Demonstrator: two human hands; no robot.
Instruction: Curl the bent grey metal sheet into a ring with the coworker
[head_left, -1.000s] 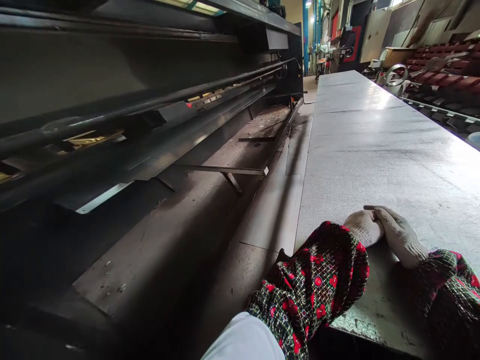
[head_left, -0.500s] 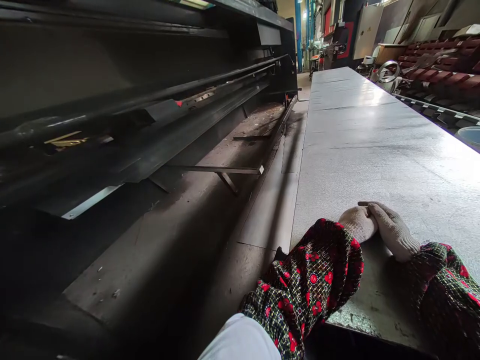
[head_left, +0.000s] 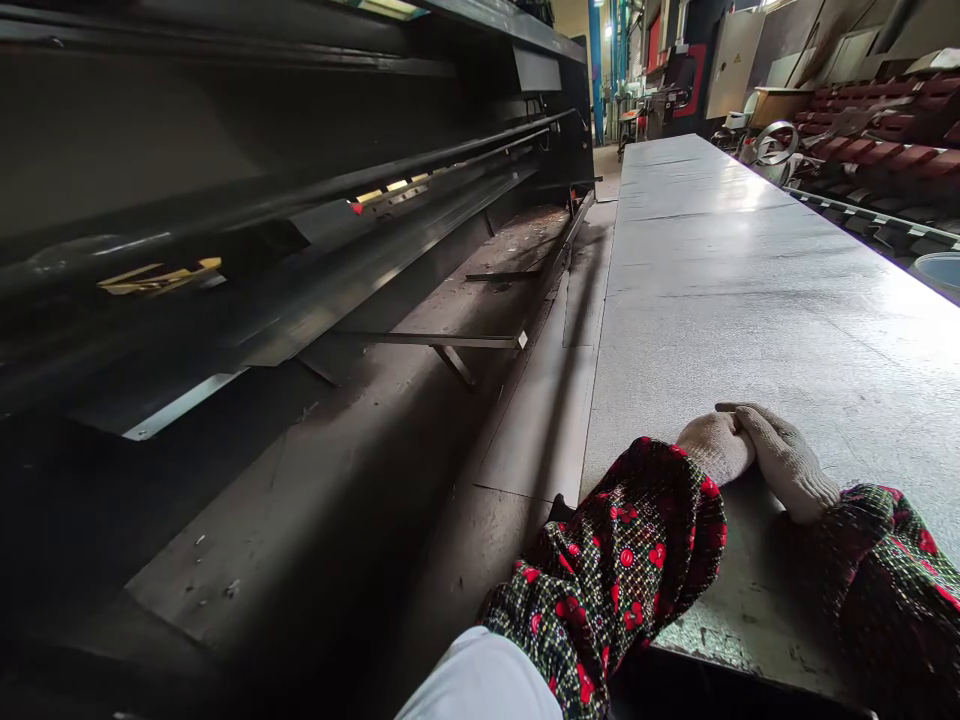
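Note:
My left hand (head_left: 716, 447), in a pale knitted glove, rests near the close end of a long grey metal sheet (head_left: 675, 320). Its fingers are turned away and hidden. Against it lies my right hand (head_left: 791, 465), gloved alike, its fingers stretched out and overlapping the left. No tool or part shows in either hand. Dark patterned sleeves with red flowers, the left sleeve (head_left: 622, 540) and the right sleeve (head_left: 892, 560), cover both forearms.
To the left runs a long dark machine (head_left: 420, 240) with bars and an open underside. Metal brackets (head_left: 450, 340) jut out above the dusty floor (head_left: 330, 450). Dark red slatted parts (head_left: 877, 130) are stacked at right, near a blue-rimmed tub (head_left: 941, 270). A cabinet (head_left: 735, 65) stands behind.
Yellow strips inside the machine on the left now show brighter and in more places, with a faint glow along its lower plate. My hands have stayed in place.

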